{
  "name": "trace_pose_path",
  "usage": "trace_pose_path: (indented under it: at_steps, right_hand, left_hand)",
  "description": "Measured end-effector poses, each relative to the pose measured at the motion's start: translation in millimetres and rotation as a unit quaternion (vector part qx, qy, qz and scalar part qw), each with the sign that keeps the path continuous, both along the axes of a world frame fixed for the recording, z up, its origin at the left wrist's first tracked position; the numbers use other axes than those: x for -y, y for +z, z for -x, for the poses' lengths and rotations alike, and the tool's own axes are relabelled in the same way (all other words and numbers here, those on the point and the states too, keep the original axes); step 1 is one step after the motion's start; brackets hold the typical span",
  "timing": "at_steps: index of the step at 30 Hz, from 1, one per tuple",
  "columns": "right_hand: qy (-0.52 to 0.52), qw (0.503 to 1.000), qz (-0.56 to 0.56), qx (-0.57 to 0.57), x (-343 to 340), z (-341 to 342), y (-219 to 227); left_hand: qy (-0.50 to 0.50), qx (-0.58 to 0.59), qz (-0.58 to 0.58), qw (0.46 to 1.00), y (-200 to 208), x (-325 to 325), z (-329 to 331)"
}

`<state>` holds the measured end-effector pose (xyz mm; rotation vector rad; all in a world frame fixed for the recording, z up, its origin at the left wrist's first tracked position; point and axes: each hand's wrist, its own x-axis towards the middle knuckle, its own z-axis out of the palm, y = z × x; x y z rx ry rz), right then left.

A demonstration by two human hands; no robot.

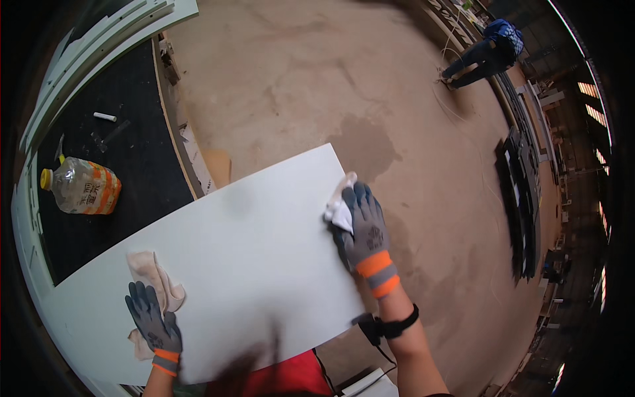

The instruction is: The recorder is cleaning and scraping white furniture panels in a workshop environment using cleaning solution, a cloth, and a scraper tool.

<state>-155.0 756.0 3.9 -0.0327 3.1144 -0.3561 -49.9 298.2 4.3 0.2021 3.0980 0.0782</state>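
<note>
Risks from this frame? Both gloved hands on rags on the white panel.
1. The white panel overhangs the dark bench; the right hand presses a white rag at its unsupported far edge, so it might tip or slide.
2. The left hand only rests on a beige rag, a weak hold.
3. The plastic bottle lies near the panel and could get knocked.

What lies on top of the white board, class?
Two cloths lie on the board: a beige cloth under the left hand, and a white cloth under the right hand at the edge. The hands cover part of each cloth.
</note>
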Motion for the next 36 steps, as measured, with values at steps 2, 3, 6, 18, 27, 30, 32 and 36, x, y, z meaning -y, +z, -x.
trace_pose_path:
  at_steps: [2, 3, 6, 18, 27, 30, 32, 36]
  right_hand:
    - [-0.019, 0.997, 0.05, -0.052, 4, 50, -12]
    - [-0.025, 0.997, 0.05, -0.056, 8, 77, -6]
    - [-0.029, 0.997, 0.009, -0.072, 34, 120, -8]
    - [-0.075, 0.994, 0.005, -0.084, 79, 103, 2]
    - [0.099, 0.989, 0.01, 0.105, 204, 76, 5]
    - [0.164, 0.977, 0.134, -0.026, 261, 45, -30]
    - [0.201, 0.967, 0.158, -0.004, 245, 53, -13]
    - [-0.056, 0.995, 0.074, -0.037, 145, 101, -29]
  left_hand:
    - [0.007, 0.043, 0.008, 0.999, 1, -4, 7]
    - [-0.01, 0.023, -0.008, 1.0, 0, -5, 8]
    - [-0.001, 0.013, -0.013, 1.0, 2, -7, 4]
    - [-0.018, -0.01, -0.029, 0.999, 1, -13, 9]
    - [-0.008, 0.006, 0.0, 1.0, -3, -2, 6]
    - [-0.022, -0.017, -0.01, 1.0, -6, 0, 1]
    - [-0.022, -0.02, -0.013, 0.999, 0, 0, -1]
    - [-0.003, -0.009, -0.029, 1.0, 5, -12, 5]
